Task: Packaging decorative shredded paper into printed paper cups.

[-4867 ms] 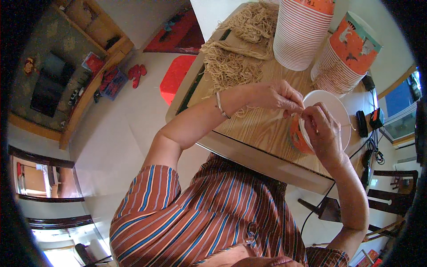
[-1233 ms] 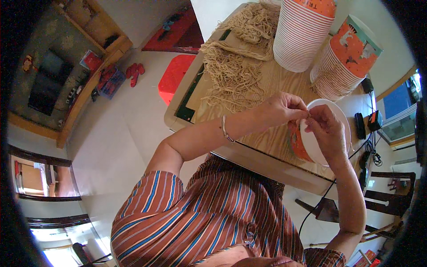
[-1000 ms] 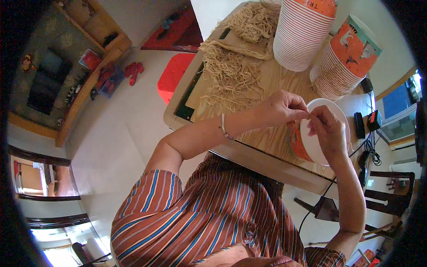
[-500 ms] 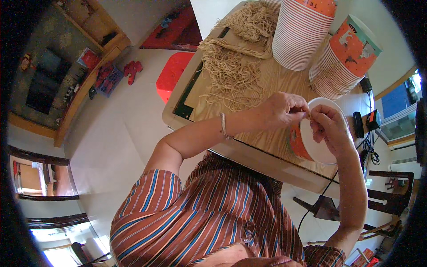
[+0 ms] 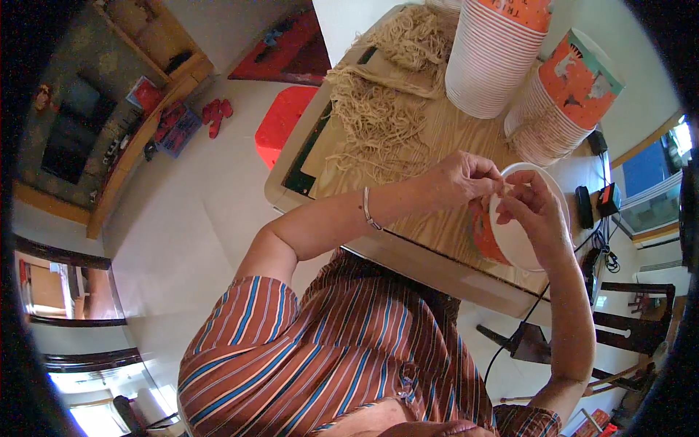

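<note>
On the right side of the table, my left hand (image 5: 470,178) and my right hand (image 5: 537,210) meet fingertip to fingertip at the rim of a paper tub (image 5: 488,242). The tub is orange outside and white inside. Both hands pinch thumb against forefinger. Something small and pale sits between the fingertips, too small to name. My right hand covers part of the tub's opening. Tangled tan cord (image 5: 378,127) lies in loose heaps to the left of the tub.
Behind the hands stand a tall stack of paper tubs (image 5: 489,65) and a shorter stack (image 5: 550,116). Black chargers (image 5: 610,198) and cables sit at the table's right edge. A red stool (image 5: 284,124) stands beyond the left edge, a dark wooden chair (image 5: 633,320) at the right.
My right hand's fingers have shifted, turned and spread slightly at the pinch. The left hand stays almost in place. The tub has barely moved.
</note>
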The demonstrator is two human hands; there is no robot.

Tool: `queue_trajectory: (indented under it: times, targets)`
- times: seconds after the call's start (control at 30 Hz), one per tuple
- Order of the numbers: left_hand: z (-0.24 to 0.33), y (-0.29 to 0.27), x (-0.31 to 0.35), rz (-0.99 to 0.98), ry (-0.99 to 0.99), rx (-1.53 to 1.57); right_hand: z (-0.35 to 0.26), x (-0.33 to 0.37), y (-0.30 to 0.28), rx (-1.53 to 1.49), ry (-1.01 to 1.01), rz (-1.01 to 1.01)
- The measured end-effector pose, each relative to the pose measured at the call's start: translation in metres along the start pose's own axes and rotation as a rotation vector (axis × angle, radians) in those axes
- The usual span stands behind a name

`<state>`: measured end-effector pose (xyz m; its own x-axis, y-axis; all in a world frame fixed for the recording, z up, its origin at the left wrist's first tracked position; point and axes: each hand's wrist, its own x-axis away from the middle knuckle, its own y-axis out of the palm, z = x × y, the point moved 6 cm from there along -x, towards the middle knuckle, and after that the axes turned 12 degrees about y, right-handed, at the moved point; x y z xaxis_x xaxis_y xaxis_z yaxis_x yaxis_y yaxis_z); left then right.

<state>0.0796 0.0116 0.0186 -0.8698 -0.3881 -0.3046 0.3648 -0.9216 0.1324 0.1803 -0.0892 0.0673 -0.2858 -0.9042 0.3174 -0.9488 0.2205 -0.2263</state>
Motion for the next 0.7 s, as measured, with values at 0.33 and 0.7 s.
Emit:
queue_trajectory:
  times: [0.33, 0.7]
  targets:
    - [0.0047, -0.0007, -0.0004, -0.049, 0.001, -0.048, -0.0058, -0.0059, -0.0026, 0.174, -0.087, 0.061]
    - [-0.0033, -0.0008, -0.0006, -0.044, -0.009, -0.018, -0.0094, -0.0006, 0.0004, 0.330, -0.011, 0.113]
